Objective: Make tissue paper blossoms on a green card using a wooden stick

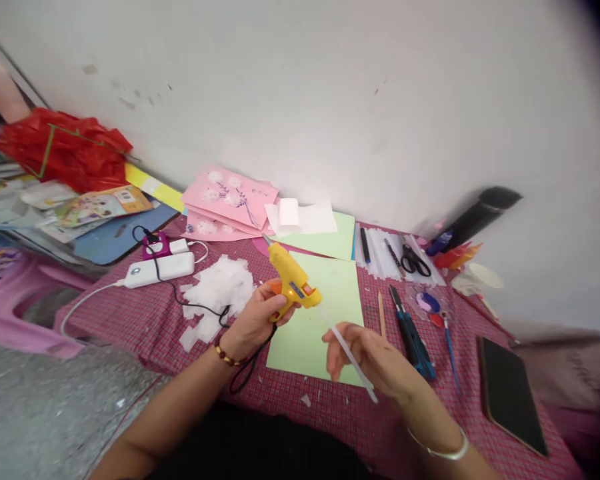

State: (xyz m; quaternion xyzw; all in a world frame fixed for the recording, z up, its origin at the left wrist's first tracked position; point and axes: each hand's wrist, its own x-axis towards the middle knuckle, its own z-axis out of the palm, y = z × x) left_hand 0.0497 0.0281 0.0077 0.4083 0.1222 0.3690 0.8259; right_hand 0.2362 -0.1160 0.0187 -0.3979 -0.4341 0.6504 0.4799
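My left hand (263, 315) is closed around the handle of a yellow glue gun (293, 277), whose nozzle points up and to the left. A long translucent glue stick (347, 352) juts from the back of the gun, slanting down to the right. My right hand (363, 347) is beside the stick with its fingers loosely curled and apart; the stick crosses in front of the fingers, and I see no grip on it. Beneath both hands lies a light green sheet of paper (330, 280). A black cord (253, 363) hangs below the gun's handle.
White paper pieces (220, 287) are heaped on the left, near a white power bank (163, 269) and a purple plug adapter (156, 247). Pink flowered papers (230, 197) lean by the wall. At right are scissors (414, 261), a utility knife (413, 340), a pencil (382, 313) and a dark tablet (513, 393).
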